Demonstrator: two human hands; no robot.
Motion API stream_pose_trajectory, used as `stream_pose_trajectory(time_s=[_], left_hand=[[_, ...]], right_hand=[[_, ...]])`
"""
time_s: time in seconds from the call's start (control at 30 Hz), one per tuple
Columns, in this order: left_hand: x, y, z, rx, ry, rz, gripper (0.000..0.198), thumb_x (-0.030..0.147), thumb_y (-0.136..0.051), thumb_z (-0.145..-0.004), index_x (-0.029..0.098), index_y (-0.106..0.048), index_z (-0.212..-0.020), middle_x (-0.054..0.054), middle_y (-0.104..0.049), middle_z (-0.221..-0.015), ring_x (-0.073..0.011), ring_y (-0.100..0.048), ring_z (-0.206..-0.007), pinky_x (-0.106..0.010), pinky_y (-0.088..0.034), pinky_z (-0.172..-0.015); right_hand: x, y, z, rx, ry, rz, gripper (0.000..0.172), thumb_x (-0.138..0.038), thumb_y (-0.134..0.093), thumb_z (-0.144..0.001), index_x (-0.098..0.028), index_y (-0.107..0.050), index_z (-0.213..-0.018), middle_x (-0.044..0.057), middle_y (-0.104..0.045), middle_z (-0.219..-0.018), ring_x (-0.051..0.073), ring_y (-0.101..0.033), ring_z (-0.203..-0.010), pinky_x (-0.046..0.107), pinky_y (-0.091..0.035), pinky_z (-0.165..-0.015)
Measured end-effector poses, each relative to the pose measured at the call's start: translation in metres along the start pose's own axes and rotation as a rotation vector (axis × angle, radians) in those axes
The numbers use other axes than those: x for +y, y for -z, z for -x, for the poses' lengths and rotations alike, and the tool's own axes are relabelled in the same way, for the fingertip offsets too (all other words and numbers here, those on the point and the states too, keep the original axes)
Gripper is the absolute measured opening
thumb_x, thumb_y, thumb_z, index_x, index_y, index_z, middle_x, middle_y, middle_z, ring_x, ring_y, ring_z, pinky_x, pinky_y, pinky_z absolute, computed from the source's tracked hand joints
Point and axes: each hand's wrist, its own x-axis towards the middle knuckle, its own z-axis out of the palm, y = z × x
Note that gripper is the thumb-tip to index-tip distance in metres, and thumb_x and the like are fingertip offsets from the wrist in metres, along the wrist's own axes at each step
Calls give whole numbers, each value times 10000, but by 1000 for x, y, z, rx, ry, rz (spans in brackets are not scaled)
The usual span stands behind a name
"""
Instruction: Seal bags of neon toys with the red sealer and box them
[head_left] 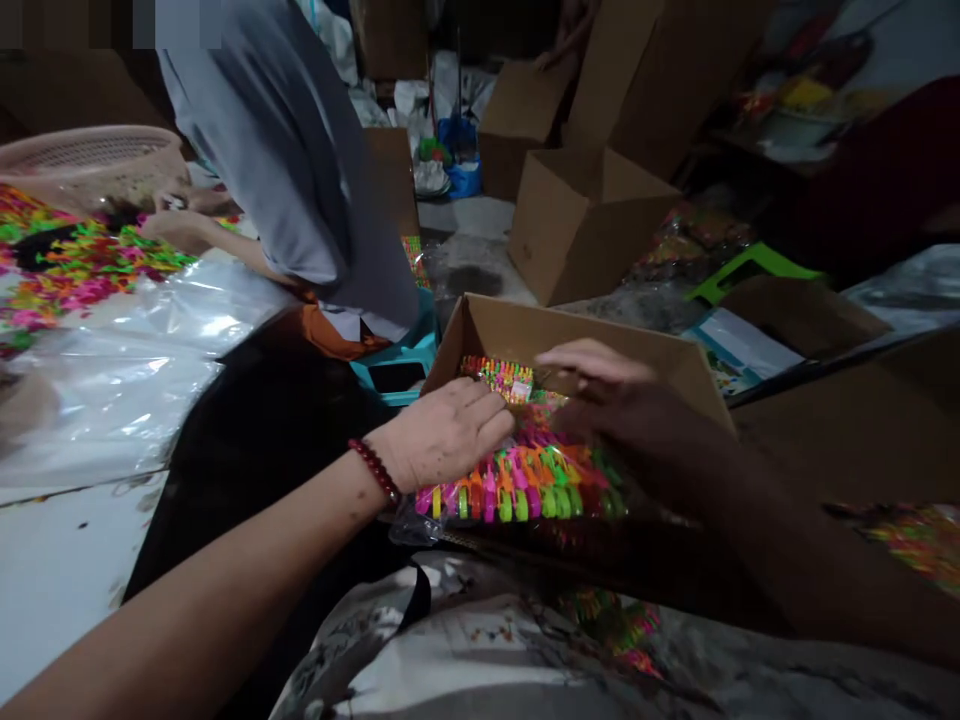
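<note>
The person leans over an open box (675,365) sitting in their lap, both arms reaching forward into it. The left hand (446,432) comes in from the lower left, forearm stretched long across the view, a red bead bracelet (374,470) on the wrist. Its palm faces down and its fingers are lightly curled, the tips resting on the near end of a small pack (501,376) of bright clips at the back of the box; whether it pinches the pack or only presses on it, I cannot tell. The right hand (600,385) comes in from the right, darker in the shade, held flat and palm down with fingers together, its tips reaching toward the same pack from the other side, just above the box's contents.

Below both hands lies a clear bag (525,485) full of neon clips in pink, orange, green and yellow, filling the front of the box.

To the left a co-worker (292,170) in a grey headscarf bends over a heap of loose clips (75,265) on plastic sheeting, beside a pink basket (82,160). More empty cartons (585,225) stand on the floor behind.
</note>
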Motion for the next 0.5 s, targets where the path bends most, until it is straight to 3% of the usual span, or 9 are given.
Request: stream_pose_trajectory(time_s=[0.07,0.13,0.17,0.3,0.4,0.5], left_hand=[[3,-11,-1,24,-32,3,188,150,-375,-946,141,-518,-825,-64,-532,-783,-180,-477,-746,-327,-408,-725],[6,-18,-1,30,-71,17,185,163,-379,-955,140,-534,-857,-65,-550,-807,-179,-484,-762,-327,-405,-728],[7,-21,-1,22,-87,29,191,164,-375,-959,140,-541,-868,-66,-558,-824,-178,-489,-775,-327,-405,-737],[9,-33,-3,-34,-85,108,172,161,-385,-960,139,-554,-935,-70,-581,-903,-176,-512,-838,-322,-414,-805],[5,-37,3,-85,53,173,164,223,-411,-964,133,-549,-959,-73,-586,-903,-178,-532,-839,-314,-428,-797],[-2,-34,26,-179,185,178,215,277,-400,-972,133,-549,-915,-69,-594,-868,-174,-550,-787,-313,-434,-748]], right_hand=[[-9,-14,-3,-223,105,116,444,-379,-789,-747,-194,-638,-1122,67,-561,-1109,230,-528,-1036,348,-432,-908],[-10,-31,-6,-333,138,204,151,-247,-744,-795,-142,-664,-869,46,-566,-909,179,-536,-859,289,-427,-769],[-8,-38,-6,-353,142,223,92,-165,-701,-814,-130,-636,-758,30,-546,-821,154,-518,-780,264,-403,-705],[11,-51,-3,-321,93,243,170,7,-590,-765,-129,-571,-664,-13,-501,-688,116,-463,-678,226,-326,-636],[28,-38,7,-257,-84,285,146,-57,-565,-801,-112,-572,-665,-26,-482,-641,93,-429,-629,209,-279,-604],[53,-15,22,-231,-299,300,218,-173,-478,-890,-64,-630,-779,-17,-513,-652,77,-435,-636,195,-260,-601]])
